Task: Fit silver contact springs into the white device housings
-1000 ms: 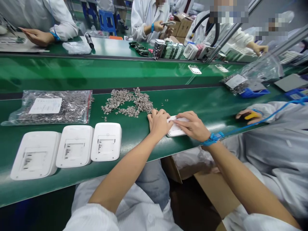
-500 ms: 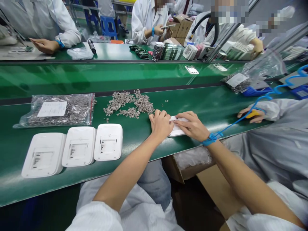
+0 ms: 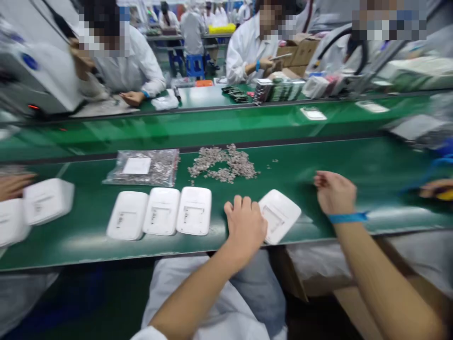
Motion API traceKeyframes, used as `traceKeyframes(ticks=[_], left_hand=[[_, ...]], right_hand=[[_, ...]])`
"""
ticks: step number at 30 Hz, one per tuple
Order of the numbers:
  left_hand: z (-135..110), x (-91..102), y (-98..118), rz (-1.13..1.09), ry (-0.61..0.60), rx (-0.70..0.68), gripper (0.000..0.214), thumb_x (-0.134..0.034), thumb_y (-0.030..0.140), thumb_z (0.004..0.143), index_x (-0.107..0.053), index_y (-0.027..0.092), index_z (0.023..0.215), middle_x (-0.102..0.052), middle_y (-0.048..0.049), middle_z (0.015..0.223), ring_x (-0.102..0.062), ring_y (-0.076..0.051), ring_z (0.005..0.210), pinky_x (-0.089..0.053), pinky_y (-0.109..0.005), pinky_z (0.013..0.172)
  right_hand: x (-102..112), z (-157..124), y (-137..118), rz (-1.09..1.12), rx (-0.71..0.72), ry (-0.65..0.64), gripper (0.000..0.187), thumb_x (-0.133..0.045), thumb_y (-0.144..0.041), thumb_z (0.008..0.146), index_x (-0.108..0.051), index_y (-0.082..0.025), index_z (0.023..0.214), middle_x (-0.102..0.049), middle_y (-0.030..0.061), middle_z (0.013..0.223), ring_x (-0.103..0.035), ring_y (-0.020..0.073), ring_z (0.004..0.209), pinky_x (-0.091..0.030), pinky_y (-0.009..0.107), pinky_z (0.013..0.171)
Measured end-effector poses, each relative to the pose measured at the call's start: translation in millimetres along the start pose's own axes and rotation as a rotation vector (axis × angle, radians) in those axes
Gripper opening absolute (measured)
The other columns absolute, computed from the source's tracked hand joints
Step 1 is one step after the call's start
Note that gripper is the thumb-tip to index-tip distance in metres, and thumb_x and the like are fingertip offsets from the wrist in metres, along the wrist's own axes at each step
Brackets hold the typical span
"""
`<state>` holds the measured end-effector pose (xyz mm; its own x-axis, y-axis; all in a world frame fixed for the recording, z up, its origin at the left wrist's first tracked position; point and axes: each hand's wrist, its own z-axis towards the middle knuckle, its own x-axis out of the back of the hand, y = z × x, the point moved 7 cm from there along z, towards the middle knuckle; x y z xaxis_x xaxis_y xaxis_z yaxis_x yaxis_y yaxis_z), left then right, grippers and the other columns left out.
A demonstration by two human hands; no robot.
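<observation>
A white plastic housing (image 3: 281, 216) with a rectangular recess lies turned askew near the bench's front edge. My left hand (image 3: 246, 224) is closed at its left corner, fingers bent and thumb side against it; the exact grip is partly hidden. Right of the housing and apart from it, my right hand (image 3: 336, 193) is raised with its fingers curled together. Whatever it may hold is hidden. Beyond my left hand lies a loose heap of small metal clips (image 3: 224, 163). A row of three similar white housings (image 3: 194, 211) stands to the left, recesses facing up.
A clear bag (image 3: 143, 167) of metal parts with a white label lies behind the row. At far left, another person's hand (image 3: 14, 185) is beside more white housings (image 3: 47, 200). A co-worker's hand (image 3: 437, 189) with something yellow is at far right. A green ledge (image 3: 212, 125) runs along the back.
My right hand has come off the housing and moved right. The housing now lies turned, with my left hand still at its left side. The view has swung left.
</observation>
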<state>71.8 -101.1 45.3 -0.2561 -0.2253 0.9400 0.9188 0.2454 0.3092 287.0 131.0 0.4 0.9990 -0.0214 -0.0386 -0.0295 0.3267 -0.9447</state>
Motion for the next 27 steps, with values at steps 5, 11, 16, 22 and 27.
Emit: traceKeyframes(ticks=[5,11,16,22,27], left_hand=[[-45,10.4,-45,0.083,0.026,0.213,0.007,-0.061,0.03,0.087,-0.06,0.023,0.088,-0.059,-0.0075,0.1,-0.046,-0.027,0.103,-0.036,-0.048,0.083],[-49,11.1,-52,0.095,0.052,0.269,0.008,-0.056,0.028,0.09,-0.058,0.023,0.084,-0.059,-0.007,0.1,-0.046,-0.028,0.104,-0.033,-0.047,0.078],[-52,11.8,-49,0.058,0.104,0.276,0.013,-0.053,0.027,0.091,-0.056,0.023,0.079,-0.061,-0.0076,0.098,-0.047,-0.029,0.105,-0.029,-0.047,0.077],[-55,21.9,-42,0.048,0.296,0.171,0.02,-0.058,0.02,0.087,-0.048,0.02,0.07,-0.058,-0.0041,0.08,-0.047,-0.025,0.094,-0.021,-0.04,0.07],[-58,23.6,-43,0.039,0.379,0.148,0.022,-0.061,0.02,0.086,-0.047,0.018,0.069,-0.058,-0.003,0.08,-0.045,-0.022,0.09,-0.016,-0.038,0.068]], right_hand=[[-10,-8,19,-0.057,-0.038,-0.091,0.013,-0.081,-0.037,0.072,-0.078,-0.026,0.075,-0.07,0.0122,0.081,-0.061,0.0257,0.07,-0.045,0.051,0.073],[-24,-47,-48,-0.311,0.146,-0.089,0.016,-0.065,-0.041,0.089,-0.074,-0.03,0.082,-0.066,0.0069,0.076,-0.062,0.0293,0.071,-0.048,0.051,0.071],[-109,-158,-119,-0.629,0.703,-0.786,0.013,-0.062,-0.028,0.092,-0.074,-0.032,0.096,-0.071,0.0075,0.097,-0.062,0.0301,0.092,-0.046,0.049,0.08],[-155,-172,-137,-0.759,0.891,-0.93,0.023,-0.06,-0.027,0.094,-0.07,-0.031,0.114,-0.066,0.0065,0.121,-0.052,0.0313,0.112,-0.039,0.048,0.088],[-189,-161,-131,-0.803,0.934,-1.226,0.021,-0.054,-0.028,0.097,-0.072,-0.027,0.109,-0.064,0.0074,0.123,-0.048,0.0338,0.116,-0.034,0.047,0.085]])
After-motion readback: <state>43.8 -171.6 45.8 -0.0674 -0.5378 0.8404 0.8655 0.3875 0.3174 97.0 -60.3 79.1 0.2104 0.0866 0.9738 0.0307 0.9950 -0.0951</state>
